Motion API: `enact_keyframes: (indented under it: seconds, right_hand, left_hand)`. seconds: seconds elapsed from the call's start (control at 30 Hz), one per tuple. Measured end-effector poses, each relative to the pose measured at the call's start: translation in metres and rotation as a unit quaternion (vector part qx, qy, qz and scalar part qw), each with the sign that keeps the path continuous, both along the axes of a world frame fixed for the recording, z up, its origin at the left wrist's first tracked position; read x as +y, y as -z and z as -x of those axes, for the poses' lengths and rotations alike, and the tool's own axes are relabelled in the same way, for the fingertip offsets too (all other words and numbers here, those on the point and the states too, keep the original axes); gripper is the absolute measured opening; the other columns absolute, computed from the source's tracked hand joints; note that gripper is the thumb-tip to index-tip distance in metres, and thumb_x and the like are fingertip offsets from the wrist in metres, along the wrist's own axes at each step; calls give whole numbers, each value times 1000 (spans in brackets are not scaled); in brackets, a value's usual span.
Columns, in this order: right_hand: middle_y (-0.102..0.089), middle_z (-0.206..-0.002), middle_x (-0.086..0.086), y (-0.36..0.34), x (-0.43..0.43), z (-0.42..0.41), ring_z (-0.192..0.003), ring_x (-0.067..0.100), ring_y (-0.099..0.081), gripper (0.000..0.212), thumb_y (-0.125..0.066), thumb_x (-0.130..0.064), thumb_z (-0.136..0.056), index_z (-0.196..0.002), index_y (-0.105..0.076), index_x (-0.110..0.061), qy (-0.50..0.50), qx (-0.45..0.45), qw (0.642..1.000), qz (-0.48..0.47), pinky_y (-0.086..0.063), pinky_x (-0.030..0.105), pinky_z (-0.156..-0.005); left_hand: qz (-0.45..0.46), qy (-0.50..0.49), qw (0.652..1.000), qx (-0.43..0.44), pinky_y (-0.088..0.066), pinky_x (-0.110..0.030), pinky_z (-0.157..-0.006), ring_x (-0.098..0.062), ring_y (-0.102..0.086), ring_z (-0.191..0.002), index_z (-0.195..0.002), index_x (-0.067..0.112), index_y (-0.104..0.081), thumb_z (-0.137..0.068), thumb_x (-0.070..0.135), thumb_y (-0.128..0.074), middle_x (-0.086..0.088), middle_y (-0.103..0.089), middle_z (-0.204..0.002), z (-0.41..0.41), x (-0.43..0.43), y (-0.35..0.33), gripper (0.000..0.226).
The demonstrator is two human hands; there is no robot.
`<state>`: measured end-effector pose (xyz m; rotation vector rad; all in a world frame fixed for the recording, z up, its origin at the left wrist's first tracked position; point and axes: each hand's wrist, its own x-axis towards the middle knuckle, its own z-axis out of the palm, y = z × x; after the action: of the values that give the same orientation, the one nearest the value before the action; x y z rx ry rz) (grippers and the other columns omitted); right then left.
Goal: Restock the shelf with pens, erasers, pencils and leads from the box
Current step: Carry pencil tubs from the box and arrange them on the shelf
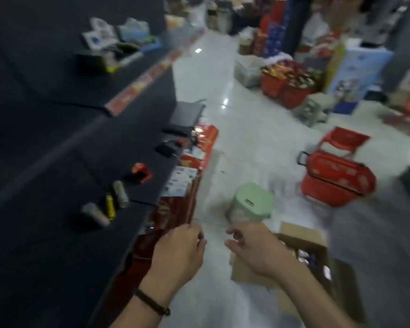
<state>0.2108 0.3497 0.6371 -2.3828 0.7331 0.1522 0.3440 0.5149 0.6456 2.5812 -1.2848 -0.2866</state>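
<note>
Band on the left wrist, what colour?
The band is dark brown; head view, blurred.

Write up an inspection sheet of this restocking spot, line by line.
Surface: dark shelf, few small items on it; glossy white tiled floor.
Job's things: open brown cardboard box on the floor; contents blurred.
Clutter: pale green lidded tub; red plastic basket; red packets along the shelf foot.
Hands: left hand and right hand close together, fingers curled; any held thing too blurred to tell.
Cables: nothing seen.
Surroundings: stacked shop goods across the aisle.
</note>
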Motion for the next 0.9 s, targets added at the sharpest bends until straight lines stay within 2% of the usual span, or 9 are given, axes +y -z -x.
enact_keyframes:
  seconds: [0.17, 0.27, 0.4, 0.6, 0.7, 0.77, 0.83, 0.9]
  right_hand:
    - [-72, -115, 5, 56, -97, 168, -111, 32, -67, 24, -60, -34, -98, -114, -69, -19, 132, 111, 983, -58, -54, 37, -86]
    - [-71, -123, 7, 86, -139, 248, -113, 29, -67, 32, -61, -42, -98, -120, -69, -19, 211, 135, 964, -94, -55, 37, -90]
    - [-66, -137, 4, 133, -193, 316, -125, 23, -61, 44, -60, -46, -103, -138, -62, -20, 286, 165, 935, -126, -49, 32, -98]
    - [-64, -137, 4, 235, -273, 349, -124, 20, -62, 42, -61, -43, -104, -140, -59, -20, 369, 193, 889, -189, -51, 32, -103]
    - [-65, -134, 5, 306, -312, 345, -122, 22, -62, 43, -63, -41, -103, -139, -58, -19, 392, 201, 869, -225, -52, 36, -103]
    - [-69, -123, 3, 369, -344, 338, -115, 23, -66, 42, -65, -42, -99, -134, -58, -20, 402, 185, 860, -253, -54, 36, -98]
    - [-73, -115, 0, 446, -372, 333, -106, 21, -69, 40, -68, -43, -95, -129, -61, -23, 431, 155, 842, -286, -57, 37, -91]
    - [-71, -123, 1, 530, -402, 330, -110, 22, -68, 43, -69, -38, -95, -133, -62, -20, 447, 153, 826, -307, -53, 33, -88]
  left_hand:
    - [-118, 133, 982, 68, -57, -39, -79, -20, -67, -94, -101, 28, -62, -102, 46, -49, 8, -65, -99, 115, -126, 62, 22]
    - [-192, 203, 950, 140, -59, -40, -80, -18, -66, -89, -102, 27, -67, -102, 47, -49, 7, -67, -97, 169, -187, 91, 27]
    - [-265, 263, 894, 249, -55, -35, -91, -14, -64, -101, -127, 34, -58, -105, 51, -53, 8, -67, -113, 209, -263, 135, 28]
    - [-281, 285, 875, 272, -48, -26, -81, -11, -60, -101, -129, 27, -60, -109, 42, -50, 6, -66, -120, 222, -376, 243, 27]
    - [-311, 282, 861, 287, -55, -29, -85, -13, -63, -101, -130, 28, -58, -108, 42, -51, 6, -64, -120, 225, -421, 324, 26]
    - [-331, 284, 852, 290, -58, -35, -88, -14, -65, -98, -123, 32, -59, -107, 38, -52, 7, -65, -114, 227, -454, 387, 19]
    - [-339, 282, 848, 295, -58, -34, -84, -12, -64, -92, -112, 38, -58, -105, 34, -55, 9, -66, -106, 228, -490, 450, 9]
    - [-331, 275, 856, 285, -54, -28, -86, -18, -66, -103, -118, 33, -60, -105, 28, -58, 5, -66, -117, 231, -525, 518, 14]
